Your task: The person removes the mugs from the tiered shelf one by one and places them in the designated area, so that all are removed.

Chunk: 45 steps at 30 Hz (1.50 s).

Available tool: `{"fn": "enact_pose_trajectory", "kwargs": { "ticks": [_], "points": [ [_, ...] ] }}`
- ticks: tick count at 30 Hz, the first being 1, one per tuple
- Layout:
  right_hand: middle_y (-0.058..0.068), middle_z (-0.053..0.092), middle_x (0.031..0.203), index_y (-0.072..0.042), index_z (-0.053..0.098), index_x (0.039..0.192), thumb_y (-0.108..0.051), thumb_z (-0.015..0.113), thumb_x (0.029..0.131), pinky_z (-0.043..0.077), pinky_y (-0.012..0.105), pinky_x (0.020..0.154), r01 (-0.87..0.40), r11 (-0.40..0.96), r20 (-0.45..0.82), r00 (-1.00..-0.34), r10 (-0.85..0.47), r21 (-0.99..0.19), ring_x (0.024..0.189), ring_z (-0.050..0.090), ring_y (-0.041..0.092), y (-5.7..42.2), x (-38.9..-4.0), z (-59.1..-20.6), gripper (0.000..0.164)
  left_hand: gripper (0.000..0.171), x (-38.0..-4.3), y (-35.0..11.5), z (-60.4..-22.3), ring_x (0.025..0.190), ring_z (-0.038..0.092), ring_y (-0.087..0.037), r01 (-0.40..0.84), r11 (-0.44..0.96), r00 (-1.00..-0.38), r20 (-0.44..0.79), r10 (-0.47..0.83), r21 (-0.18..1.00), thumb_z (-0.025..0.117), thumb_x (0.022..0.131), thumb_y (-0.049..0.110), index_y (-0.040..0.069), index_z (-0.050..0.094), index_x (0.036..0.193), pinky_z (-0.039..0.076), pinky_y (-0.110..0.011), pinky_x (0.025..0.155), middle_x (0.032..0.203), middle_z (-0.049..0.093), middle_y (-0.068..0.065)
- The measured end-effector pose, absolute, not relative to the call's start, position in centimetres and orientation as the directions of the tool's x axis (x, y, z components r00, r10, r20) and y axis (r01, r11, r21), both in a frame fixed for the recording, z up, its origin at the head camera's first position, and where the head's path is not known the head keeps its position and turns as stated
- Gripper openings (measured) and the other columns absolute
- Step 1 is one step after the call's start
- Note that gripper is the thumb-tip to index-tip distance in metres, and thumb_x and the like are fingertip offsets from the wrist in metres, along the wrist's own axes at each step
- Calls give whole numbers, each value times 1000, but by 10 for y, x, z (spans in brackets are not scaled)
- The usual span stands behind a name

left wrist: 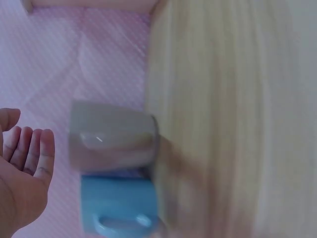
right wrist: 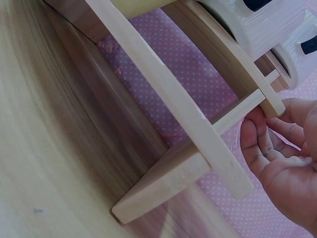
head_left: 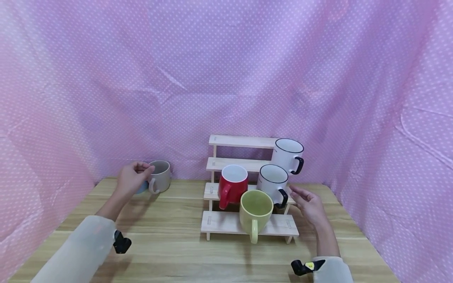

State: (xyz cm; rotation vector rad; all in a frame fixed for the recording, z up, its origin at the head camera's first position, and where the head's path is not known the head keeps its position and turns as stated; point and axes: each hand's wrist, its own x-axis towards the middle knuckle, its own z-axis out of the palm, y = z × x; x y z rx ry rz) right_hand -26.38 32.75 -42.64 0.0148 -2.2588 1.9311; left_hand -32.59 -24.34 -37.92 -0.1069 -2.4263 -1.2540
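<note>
My left hand (head_left: pixel 131 179) is raised beside a grey-beige mug (head_left: pixel 162 181), fingers loosely bent with nothing between them. In the left wrist view a gap shows between this hand and the mug. A light blue mug (left wrist: pixel 119 198) with a handle stands alongside the grey-beige one, mostly hidden behind my hand in the head view. At the right end of a tiered wooden rack (head_left: pixel 226 222), my right hand (head_left: pixel 311 208) pinches the end of a shelf board (right wrist: pixel 272 106). The rack bears a red mug (head_left: pixel 233 186), a yellow-green mug (head_left: pixel 256 210) and two white mugs with black handles.
One white mug (head_left: pixel 272 179) is on the rack's second step from the front, right of the red one; the other white mug (head_left: pixel 288 153) stands higher, at the back right. A pink dotted cloth (head_left: pixel 226 78) surrounds the wooden table (head_left: pixel 170 243).
</note>
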Motion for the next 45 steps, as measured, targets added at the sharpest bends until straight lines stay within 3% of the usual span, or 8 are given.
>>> {"fn": "enact_pose_trajectory", "kwargs": {
  "ticks": [6, 13, 16, 20, 22, 31, 40, 45],
  "points": [
    [8, 57, 145, 10, 47, 145, -20, 63, 104, 52, 28, 101, -123, 167, 140, -985, 99, -978, 111, 57, -8, 327, -264, -427, 54, 39, -328, -216, -353, 90, 67, -23, 290, 602, -933, 361, 3, 744, 66, 102, 32, -5, 65, 114, 53, -16, 72, 108, 69, -21],
    [-9, 63, 131, 9, 47, 145, -20, 63, 104, 53, 20, 95, -120, 162, 138, -985, 104, -979, 110, 57, -9, 328, -263, -427, 53, 20, -336, -174, -335, 98, 68, -32, 419, 631, -891, 429, 148, 652, 68, 99, 18, 1, 67, 109, 58, -42, 87, 104, 71, -16],
    [-2, 61, 137, 9, 46, 146, -20, 62, 104, 53, 19, 95, -119, 160, 136, -985, 102, -980, 110, 57, -9, 328, -263, -427, 53, 21, -337, -156, -329, 100, 68, -32, 450, 609, -883, 427, 195, 653, 68, 99, 18, 1, 67, 111, 58, -47, 89, 105, 71, -15],
    [15, 53, 148, 9, 46, 146, -19, 61, 105, 52, 17, 94, -116, 171, 135, -985, 103, -978, 110, 57, -9, 327, -264, -427, 52, 24, -335, -134, -321, 100, 66, -30, 483, 580, -872, 421, 251, 655, 67, 100, 20, 1, 67, 113, 57, -46, 88, 106, 70, -14],
    [16, 52, 149, 9, 47, 146, -20, 61, 105, 52, 17, 93, -115, 177, 135, -985, 105, -977, 110, 56, -9, 326, -263, -427, 52, 24, -334, -123, -318, 98, 66, -27, 502, 578, -861, 430, 270, 643, 68, 100, 23, 3, 68, 112, 57, -44, 86, 104, 71, -11],
    [2, 62, 135, 15, 43, 145, -11, 59, 105, 54, 21, 96, -148, 94, 158, -982, 104, -984, 110, 59, -5, 324, -262, -426, 50, 17, -334, -80, -306, 90, 67, -20, 648, 541, -762, 478, 437, 536, 66, 100, 19, 4, 69, 106, 59, -36, 83, 95, 71, -6],
    [4, 59, 138, 13, 43, 146, -13, 59, 105, 53, 18, 94, -135, 114, 147, -983, 105, -984, 109, 58, -7, 323, -261, -424, 51, 19, -329, -41, -289, 92, 64, -16, 702, 541, -712, 487, 507, 463, 67, 100, 23, 7, 67, 111, 57, -31, 83, 99, 69, -2],
    [-12, 63, 126, 12, 43, 146, -14, 60, 105, 52, 17, 93, -134, 112, 146, -984, 106, -985, 110, 58, -7, 324, -261, -426, 52, 17, -327, -21, -281, 93, 62, -15, 727, 518, -686, 482, 545, 451, 67, 100, 22, 7, 67, 109, 56, -29, 86, 99, 67, -2]
  ]
}}
